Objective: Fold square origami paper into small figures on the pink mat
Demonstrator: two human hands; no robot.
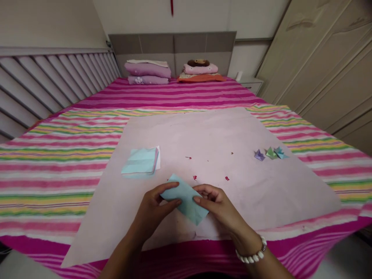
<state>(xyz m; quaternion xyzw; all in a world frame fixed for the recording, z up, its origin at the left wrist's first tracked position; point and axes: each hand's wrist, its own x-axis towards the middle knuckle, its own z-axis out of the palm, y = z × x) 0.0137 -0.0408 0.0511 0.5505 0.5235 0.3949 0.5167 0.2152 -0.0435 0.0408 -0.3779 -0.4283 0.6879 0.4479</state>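
Observation:
A light blue sheet of paper (pixel 186 199), folded to a rectangle, is held tilted between both hands above the pale sheet (pixel 221 139). My left hand (pixel 155 207) pinches its left end, thumb and index finger on the near face. On the right edge, my right hand (pixel 216 201) grips the paper with its thumb in front and fingers behind, partly hidden. To the left lies a stack of square paper (pixel 139 161), light blue on top. Three small folded paper pieces, purple (pixel 259 155), green (pixel 271 153) and blue (pixel 280 152), sit at the right.
Small red scraps or printed marks (pixel 227 178) dot the pale sheet. Under it is a striped bedspread (pixel 58 174). Folded purple bedding (pixel 148 71) and a pink-and-orange pile (pixel 200 71) stand at the headboard (pixel 157 42). White rails (pixel 58 81) border the left side, a wardrobe (pixel 325 66) the right.

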